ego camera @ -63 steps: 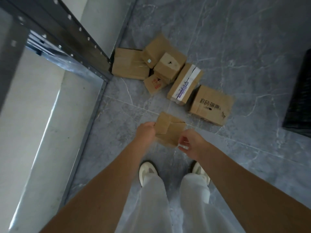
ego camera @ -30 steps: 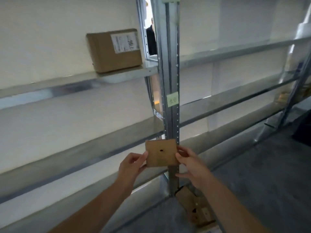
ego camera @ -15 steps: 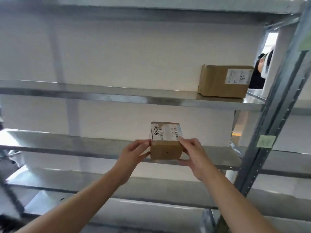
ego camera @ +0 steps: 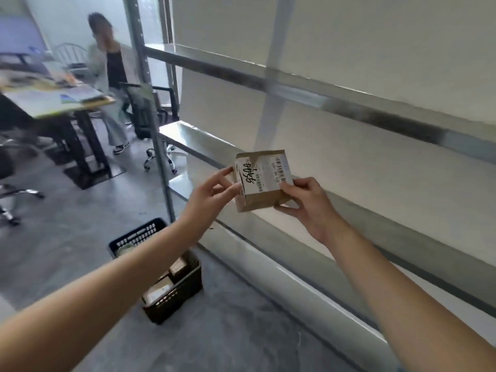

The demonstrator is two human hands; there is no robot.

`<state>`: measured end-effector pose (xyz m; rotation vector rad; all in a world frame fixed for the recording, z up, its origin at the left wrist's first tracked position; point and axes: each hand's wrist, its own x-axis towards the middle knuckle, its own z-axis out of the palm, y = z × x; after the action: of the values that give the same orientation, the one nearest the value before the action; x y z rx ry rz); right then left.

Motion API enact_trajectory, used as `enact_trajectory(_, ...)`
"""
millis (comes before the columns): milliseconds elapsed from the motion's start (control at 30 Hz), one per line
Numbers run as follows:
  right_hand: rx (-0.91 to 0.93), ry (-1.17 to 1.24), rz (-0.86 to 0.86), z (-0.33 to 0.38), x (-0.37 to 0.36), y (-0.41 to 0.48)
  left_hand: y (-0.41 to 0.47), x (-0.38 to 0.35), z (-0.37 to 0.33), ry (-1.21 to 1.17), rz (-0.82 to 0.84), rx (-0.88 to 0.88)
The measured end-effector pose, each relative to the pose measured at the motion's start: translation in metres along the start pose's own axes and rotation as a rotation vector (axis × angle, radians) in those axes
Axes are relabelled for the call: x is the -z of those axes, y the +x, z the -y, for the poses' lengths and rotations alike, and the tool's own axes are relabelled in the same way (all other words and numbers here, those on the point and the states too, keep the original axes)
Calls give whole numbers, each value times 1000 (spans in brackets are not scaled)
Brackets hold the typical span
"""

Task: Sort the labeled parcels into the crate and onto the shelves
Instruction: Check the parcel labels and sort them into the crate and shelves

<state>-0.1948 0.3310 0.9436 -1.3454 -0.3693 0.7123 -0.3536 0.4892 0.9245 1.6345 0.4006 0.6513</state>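
So we've swung round to the left since half a second back. Then we faced the shelves (ego camera: 375, 116) head-on, with another box sitting on an upper one. Now they run off to our right and that box is out of view.

The parcel (ego camera: 261, 183) hasn't left us, though. Our left hand (ego camera: 212, 194) still pinches its left edge, and our right hand (ego camera: 308, 208) holds the right edge with the thumb on the label (ego camera: 265, 173). It's up in the air in front of the shelves, touching none of them. It's tipped differently too: before we mostly saw the plain brown front, and now the label faces us, "9500" scrawled on it in marker.

New in view is the black crate (ego camera: 174, 299) on the floor (ego camera: 241, 331) under our left forearm, near the foot of the post (ego camera: 157, 135), with a few parcels (ego camera: 177, 267) already inside. Further left there's a desk (ego camera: 45, 103) with a person (ego camera: 112, 68) sitting at it, all pretty blurry.
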Motion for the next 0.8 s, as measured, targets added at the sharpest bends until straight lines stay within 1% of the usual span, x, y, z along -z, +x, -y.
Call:
enact_trajectory(133,-87,-57,162,-34,-104,58,10,105,21,-14,-159,87)
enact_trajectory(200,-119,-101,256,-56,-155,83,10,152,34,-20,-229,160)
enact_trajectory(300,-146,-163,350,-99,-223,114,10,213,64,-11,-338,275)
enact_trajectory(367,-182,-145,392,-128,-256,130,13,244,85,17,-407,328)
enact_trajectory(467,-261,-102,398,-169,-280,150,24,272,117,36,-456,407)
enact_trajectory(567,-310,-116,382,-198,-284,177,43,281,149,-12,-464,458)
enact_trajectory(667,-308,-206,377,-217,-287,221,74,282,184,-49,-480,484)
enact_trajectory(800,-278,-380,448,-238,-291,285,121,286,228,-127,-541,535)
